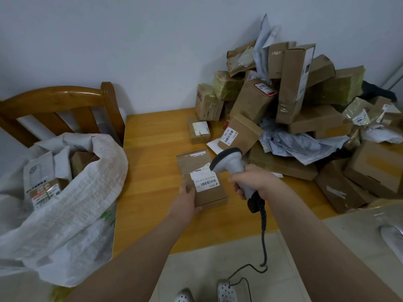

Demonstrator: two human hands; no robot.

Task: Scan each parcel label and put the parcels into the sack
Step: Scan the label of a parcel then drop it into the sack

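A small brown cardboard parcel (212, 196) with a white barcode label lies on the wooden table (152, 149). My left hand (187, 198) grips its near left corner. My right hand (253, 182) holds a grey handheld barcode scanner (229, 163) by the handle, its head just above the label's right end. A white woven sack (72, 203) stands open at the left and holds several parcels. A big pile of brown boxes and grey mailer bags (294, 110) covers the right side of the table.
A wooden chair (65, 105) stands behind the sack against the white wall. A flat brown parcel (192, 159) lies just beyond the held one. The scanner's coiled cable (263, 236) hangs down to the tiled floor near my shoes.
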